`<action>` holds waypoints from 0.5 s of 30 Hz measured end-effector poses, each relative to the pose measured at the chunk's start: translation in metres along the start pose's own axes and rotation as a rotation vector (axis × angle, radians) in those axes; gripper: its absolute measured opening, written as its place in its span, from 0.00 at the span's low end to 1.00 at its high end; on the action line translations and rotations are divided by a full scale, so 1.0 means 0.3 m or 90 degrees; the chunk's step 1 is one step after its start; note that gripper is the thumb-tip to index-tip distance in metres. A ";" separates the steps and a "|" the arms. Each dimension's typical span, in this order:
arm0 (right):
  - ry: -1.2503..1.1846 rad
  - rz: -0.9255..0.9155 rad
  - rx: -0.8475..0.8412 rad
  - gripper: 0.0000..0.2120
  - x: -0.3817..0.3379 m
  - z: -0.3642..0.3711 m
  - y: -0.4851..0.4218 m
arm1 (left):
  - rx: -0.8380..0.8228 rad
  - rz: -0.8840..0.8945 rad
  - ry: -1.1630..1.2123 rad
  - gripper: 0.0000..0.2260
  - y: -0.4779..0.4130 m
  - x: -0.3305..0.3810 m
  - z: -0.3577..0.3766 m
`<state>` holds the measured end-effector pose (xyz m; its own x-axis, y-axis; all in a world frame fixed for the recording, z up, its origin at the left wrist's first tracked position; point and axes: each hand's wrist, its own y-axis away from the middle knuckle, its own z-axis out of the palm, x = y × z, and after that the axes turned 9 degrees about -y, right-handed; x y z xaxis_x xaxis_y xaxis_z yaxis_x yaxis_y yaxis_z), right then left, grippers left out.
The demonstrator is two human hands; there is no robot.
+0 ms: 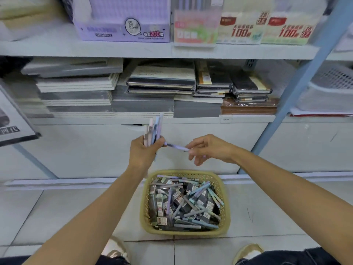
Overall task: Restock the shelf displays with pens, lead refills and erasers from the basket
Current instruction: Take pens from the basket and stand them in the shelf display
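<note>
Two hands pass a purple pen above a basket of stock on the floor.

The left hand is raised in front of the shelf, its fingers curled tight round a bundle of pens that stands upright, caps in pink, blue and lilac. The right hand is just beside it, thumb and forefinger pinching one end of a purple pen with the other fingers loose; the pen lies nearly level, its far end touching the left fingers. Below both hands the yellow basket sits on the tiled floor, heaped with more pens and small labelled packs. The shelf behind carries stacked notebooks, and the one above holds display boxes.
</note>
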<state>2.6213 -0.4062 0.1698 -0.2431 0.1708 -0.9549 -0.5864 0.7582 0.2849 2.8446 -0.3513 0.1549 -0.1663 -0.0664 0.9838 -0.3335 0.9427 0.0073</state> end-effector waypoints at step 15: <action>-0.005 -0.219 0.068 0.10 -0.370 0.089 0.046 | -0.041 0.026 0.124 0.10 0.013 0.399 0.010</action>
<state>2.6608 -0.3979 0.2775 -0.0397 -0.1012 -0.9941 -0.5483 0.8339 -0.0630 2.8207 -0.3566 0.2723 0.0059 0.0313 0.9995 -0.2695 0.9626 -0.0286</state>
